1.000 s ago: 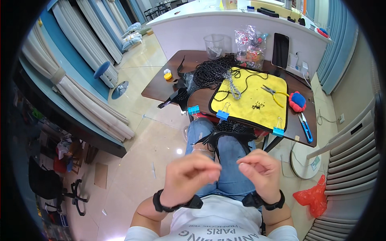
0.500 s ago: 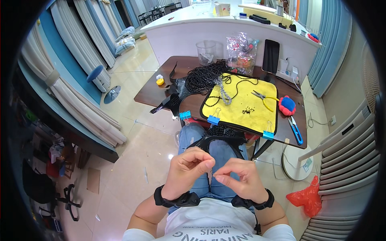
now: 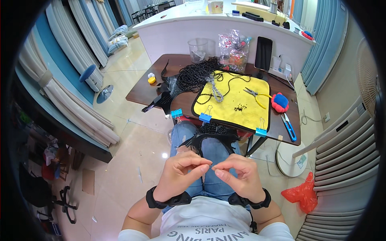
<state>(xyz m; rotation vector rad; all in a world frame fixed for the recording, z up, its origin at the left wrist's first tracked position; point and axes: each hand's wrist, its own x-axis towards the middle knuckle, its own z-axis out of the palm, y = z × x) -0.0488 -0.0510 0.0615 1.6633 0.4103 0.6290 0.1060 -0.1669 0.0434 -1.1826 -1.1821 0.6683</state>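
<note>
right hand (image 3: 242, 175) came level with left hand (image 3: 179, 173); both pinched closed, contents unclear. black strappy piece (image 3: 214, 135) beyond grip: likely light, floppy; take its edge.

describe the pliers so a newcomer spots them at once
On the brown table lies a yellow mat. The pliers rest toward its right edge, beside a red-and-blue cushion. Yellow handles distinguish them from the blue-handled tool nearby.

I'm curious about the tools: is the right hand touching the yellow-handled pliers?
Apart. The head view shows the pliers on the yellow mat, well beyond the right hand.
</note>
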